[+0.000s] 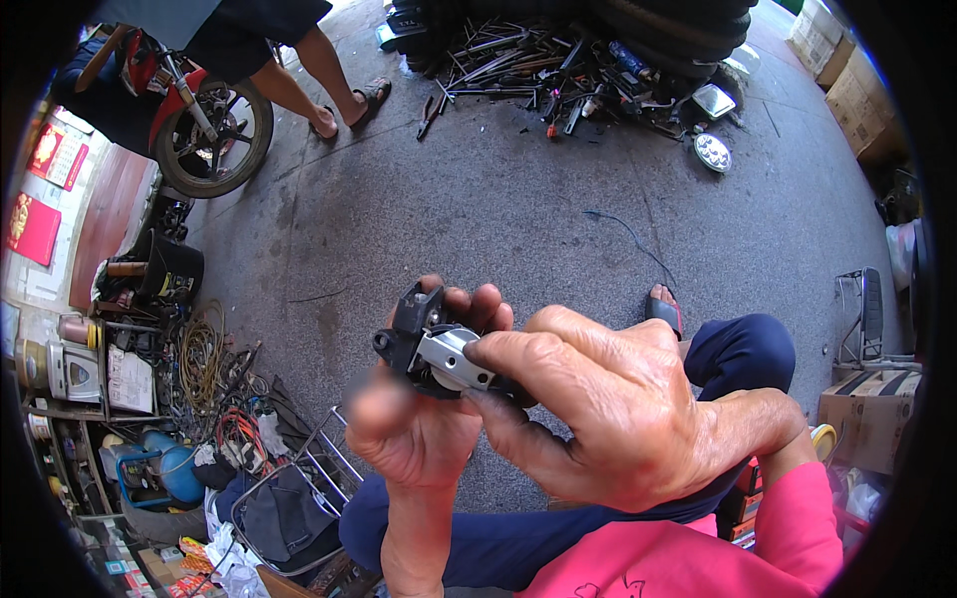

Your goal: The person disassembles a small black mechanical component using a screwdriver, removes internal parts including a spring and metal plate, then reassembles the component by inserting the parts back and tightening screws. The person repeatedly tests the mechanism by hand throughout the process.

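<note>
In the head view my left hand (419, 426) cradles a small mechanical assembly with a black housing (413, 318) from below and behind, its fingertips showing past the far side. A silver metal bracket (452, 360) with small dark holes lies across a round light-coloured part of this assembly. From the right, my right hand (598, 404) pinches the bracket's end between thumb and index finger. The assembly's underside and right end are hidden by my fingers.
Tools lie heaped on the floor (419, 202), with pliers (428, 117) beside them. A round lamp (712, 152) lies at the far right. A person (299, 82) stands near a red motorcycle's front wheel (217, 138). A metal rack (329, 456) and cables (202, 344) are at left.
</note>
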